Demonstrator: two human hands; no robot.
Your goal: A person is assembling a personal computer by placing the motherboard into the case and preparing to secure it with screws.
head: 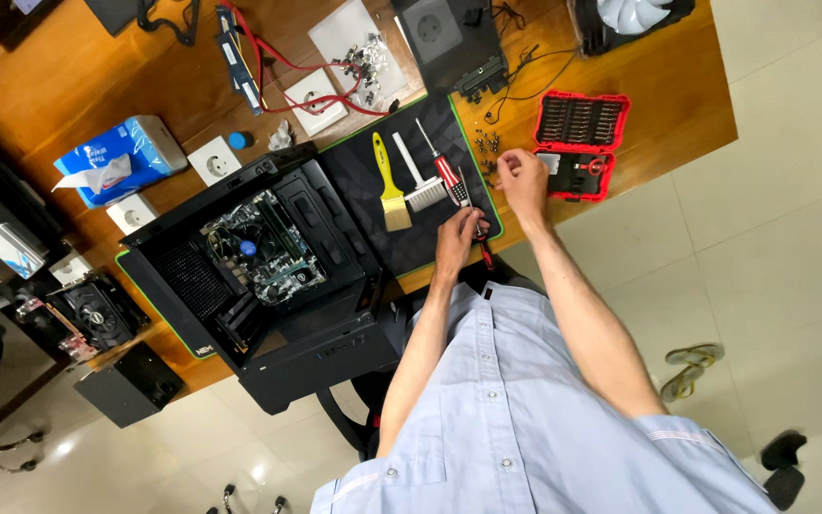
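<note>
Head view looks straight down on a wooden surface (68, 76), and I take the open black computer case (268, 276) as my landmark. It lies on its side with the panel off, so the green circuit board (264, 249) inside faces up where hands can reach it.

To the right of the case a dark mat (373, 243) covers the surface, probably to keep tools and small parts from rolling or scratching the wood. On the mat, just right of the case, a yellow-handled brush (390, 186) and a white brush (418, 187) lie side by side, handles pointing away from me, ready to grab.

Farther right of the case, past the mat's edge, a red bit case (577, 143) stands open with its rows of bits showing. Between it and the mat lies a scatter of small dark screws (487, 143), kept close to the working spot.

My right hand (523, 179) hovers there beside the bit case, fingers pinched narrow as if around something tiny; I cannot tell what. My left hand (460, 236), at the mat's near right corner, closes around the lower end of a red-handled screwdriver (451, 176), whose shaft points away from me across the mat.

Behind the case sit a blue tissue box (121, 157) and white wall sockets (213, 160).
</note>
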